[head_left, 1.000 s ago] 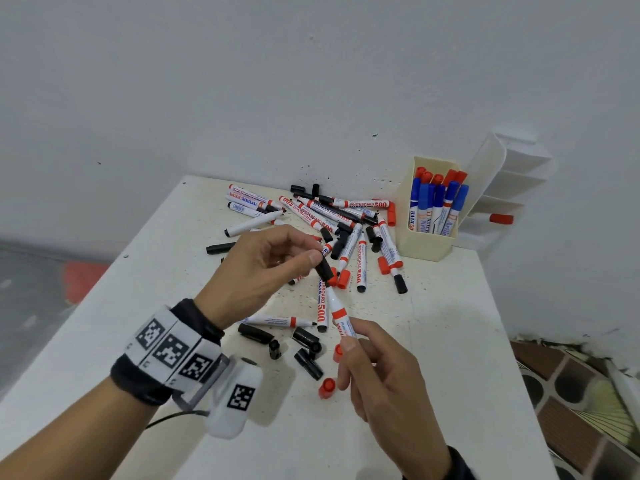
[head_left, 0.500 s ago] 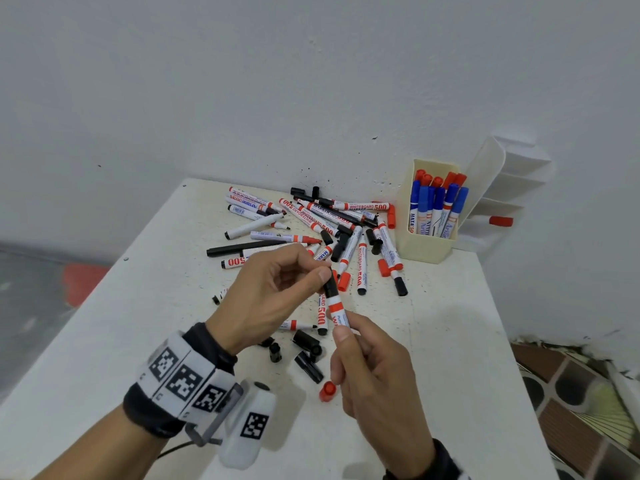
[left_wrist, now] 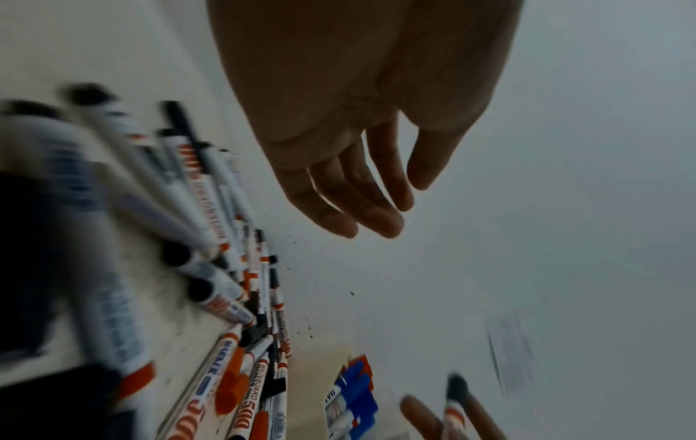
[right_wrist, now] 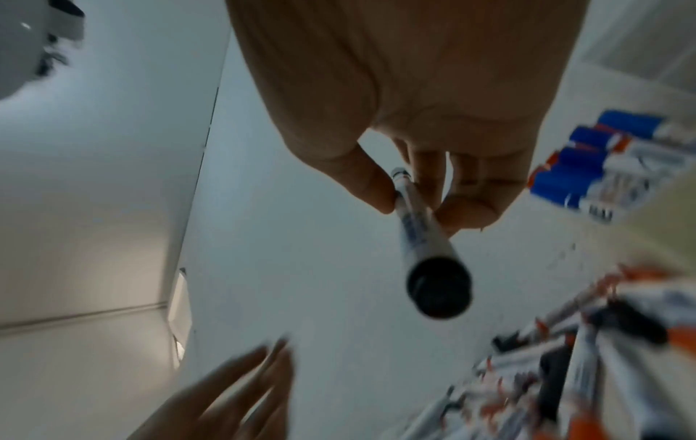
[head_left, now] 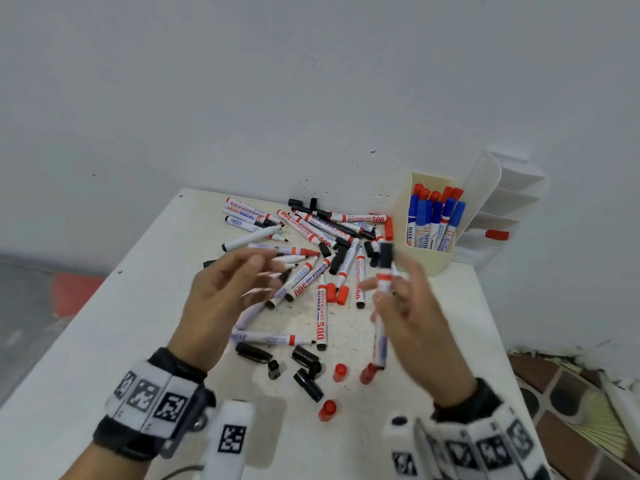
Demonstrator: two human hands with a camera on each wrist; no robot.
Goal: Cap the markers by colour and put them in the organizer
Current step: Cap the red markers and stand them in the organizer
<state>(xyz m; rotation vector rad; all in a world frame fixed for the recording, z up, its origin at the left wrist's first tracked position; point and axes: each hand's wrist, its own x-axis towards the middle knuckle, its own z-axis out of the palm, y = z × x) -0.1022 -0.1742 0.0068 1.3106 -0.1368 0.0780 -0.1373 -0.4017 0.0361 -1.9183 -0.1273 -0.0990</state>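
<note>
Two hands hover over our table in the head view: our right hand pinches an upright black-capped marker near the organizer. Left wrist: our left hand relaxed, holding nothing. Right wrist: fingers grip that marker.

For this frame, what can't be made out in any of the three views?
- Held marker: print blurred in head and right wrist views; right hand hides part of the barrel.
- Left hand: fingertips smeared in head view.
- Organizer: markers' lower halves hidden by its wall.
- Table pile: streaked in both wrist views.
</note>
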